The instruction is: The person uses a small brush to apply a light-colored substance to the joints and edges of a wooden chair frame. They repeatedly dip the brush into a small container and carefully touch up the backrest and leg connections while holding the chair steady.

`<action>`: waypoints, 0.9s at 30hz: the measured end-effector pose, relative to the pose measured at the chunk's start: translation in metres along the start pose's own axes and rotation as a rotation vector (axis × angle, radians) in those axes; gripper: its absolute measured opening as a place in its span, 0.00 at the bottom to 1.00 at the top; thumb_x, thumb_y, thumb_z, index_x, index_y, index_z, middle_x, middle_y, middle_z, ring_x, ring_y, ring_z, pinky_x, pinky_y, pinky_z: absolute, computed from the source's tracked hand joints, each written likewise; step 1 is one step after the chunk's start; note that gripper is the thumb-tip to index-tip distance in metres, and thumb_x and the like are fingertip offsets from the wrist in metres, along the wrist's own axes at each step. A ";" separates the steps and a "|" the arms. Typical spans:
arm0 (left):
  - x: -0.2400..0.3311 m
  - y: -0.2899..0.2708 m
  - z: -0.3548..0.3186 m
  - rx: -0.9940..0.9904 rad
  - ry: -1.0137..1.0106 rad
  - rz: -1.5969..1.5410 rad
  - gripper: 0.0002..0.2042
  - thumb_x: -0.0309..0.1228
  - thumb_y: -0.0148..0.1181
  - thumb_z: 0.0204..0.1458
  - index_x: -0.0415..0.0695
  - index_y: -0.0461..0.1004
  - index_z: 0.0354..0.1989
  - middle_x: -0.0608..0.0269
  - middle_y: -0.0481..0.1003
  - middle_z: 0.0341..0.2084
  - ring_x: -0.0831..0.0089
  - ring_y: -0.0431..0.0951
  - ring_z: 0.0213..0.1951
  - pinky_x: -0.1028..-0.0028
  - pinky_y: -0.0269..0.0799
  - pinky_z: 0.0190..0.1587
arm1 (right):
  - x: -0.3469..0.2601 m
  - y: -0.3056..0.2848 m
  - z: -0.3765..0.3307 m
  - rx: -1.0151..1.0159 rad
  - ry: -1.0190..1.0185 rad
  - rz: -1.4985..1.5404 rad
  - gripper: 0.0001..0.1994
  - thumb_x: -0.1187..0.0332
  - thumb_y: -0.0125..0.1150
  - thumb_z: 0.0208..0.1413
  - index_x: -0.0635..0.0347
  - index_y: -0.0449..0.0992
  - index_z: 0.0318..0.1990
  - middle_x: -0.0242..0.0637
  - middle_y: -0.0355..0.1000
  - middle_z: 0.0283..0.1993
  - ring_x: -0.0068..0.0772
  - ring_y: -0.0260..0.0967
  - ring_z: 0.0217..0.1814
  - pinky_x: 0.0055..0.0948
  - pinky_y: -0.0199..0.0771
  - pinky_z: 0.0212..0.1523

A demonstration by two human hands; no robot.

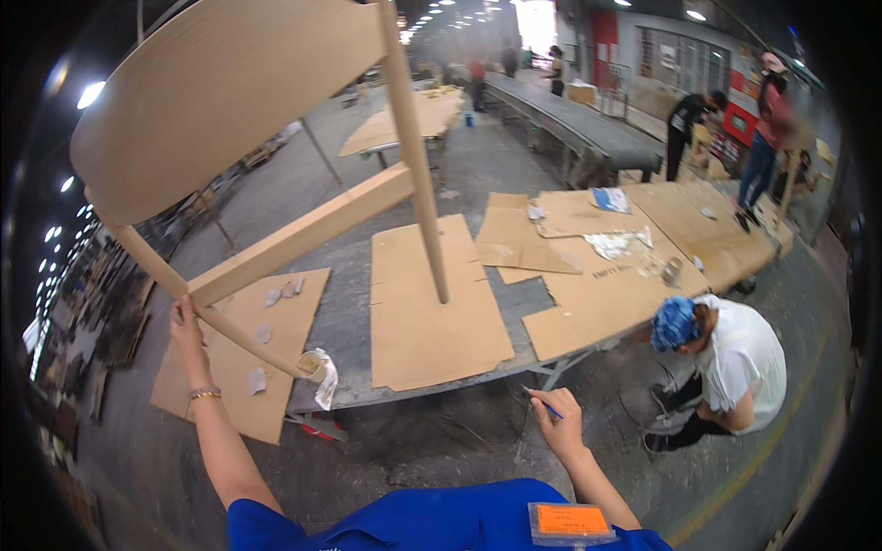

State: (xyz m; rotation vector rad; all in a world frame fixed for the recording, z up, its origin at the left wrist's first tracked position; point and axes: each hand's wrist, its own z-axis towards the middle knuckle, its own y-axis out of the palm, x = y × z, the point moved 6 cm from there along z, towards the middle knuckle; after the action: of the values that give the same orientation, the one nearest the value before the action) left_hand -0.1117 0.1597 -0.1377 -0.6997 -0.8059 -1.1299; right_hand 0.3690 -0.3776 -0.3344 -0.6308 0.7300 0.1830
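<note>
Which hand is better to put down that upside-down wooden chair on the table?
Probably the left. The left hand already grips a leg of the raised wooden chair, right above the cardboard-covered table. The right hand is lower, off the chair, and busy holding a thin blue pen.

A furniture factory hall: unfinished wooden chair [248, 138], cardboard-covered table [441, 303], long conveyor line [570, 124], concrete floor [413, 450], ceiling strip lights [441, 11], workers around.

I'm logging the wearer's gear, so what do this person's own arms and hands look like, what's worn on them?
Both forearms are bare. The left hand has a thin gold-coloured bracelet at the wrist; the right hand wears nothing. Short bright blue sleeves show at the lower edge. No gloves.
</note>
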 end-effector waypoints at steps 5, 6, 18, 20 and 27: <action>0.018 -0.062 -0.046 0.091 0.100 0.130 0.18 0.43 0.63 0.67 0.41 0.79 0.53 0.73 0.75 0.30 0.83 0.69 0.28 0.77 0.63 0.29 | -0.056 0.025 0.087 0.055 -0.195 0.157 0.08 0.74 0.65 0.61 0.61 0.84 0.47 0.44 0.80 0.39 0.46 0.77 0.40 0.40 0.75 0.43; 0.018 -0.068 -0.058 0.150 0.063 -0.064 0.22 0.44 0.64 0.66 0.38 0.78 0.59 0.68 0.79 0.37 0.78 0.75 0.36 0.74 0.72 0.39 | -0.068 0.032 0.102 0.067 -0.229 0.175 0.08 0.74 0.65 0.61 0.61 0.84 0.47 0.44 0.81 0.40 0.46 0.77 0.41 0.39 0.76 0.43; 0.041 -0.090 -0.051 0.059 0.378 -0.024 0.24 0.46 0.65 0.65 0.34 0.73 0.55 0.53 0.75 0.35 0.67 0.73 0.33 0.66 0.73 0.33 | -0.202 0.128 0.097 0.148 -0.463 0.413 0.11 0.79 0.67 0.56 0.59 0.81 0.47 0.37 0.75 0.32 0.41 0.75 0.32 0.36 0.73 0.33; 0.026 -0.094 -0.036 0.031 0.405 -0.061 0.25 0.47 0.66 0.64 0.35 0.73 0.54 0.53 0.75 0.36 0.67 0.73 0.33 0.66 0.74 0.33 | -0.156 0.133 0.080 0.237 -0.273 0.200 0.19 0.78 0.65 0.51 0.56 0.82 0.52 0.35 0.75 0.28 0.39 0.76 0.28 0.34 0.77 0.31; -0.004 -0.084 0.015 -0.145 0.487 -0.106 0.25 0.44 0.72 0.60 0.34 0.73 0.52 0.55 0.75 0.36 0.69 0.73 0.32 0.69 0.74 0.30 | 0.135 0.027 0.006 -0.117 1.106 -0.769 0.36 0.61 0.57 0.58 0.52 0.61 0.76 0.50 0.83 0.51 0.46 0.83 0.52 0.47 0.82 0.49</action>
State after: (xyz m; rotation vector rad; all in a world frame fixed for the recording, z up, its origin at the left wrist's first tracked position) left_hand -0.1961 0.1503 -0.1269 -0.4723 -0.3524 -1.3931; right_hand 0.4624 -0.3602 -0.4339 -1.0860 1.4651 -0.9133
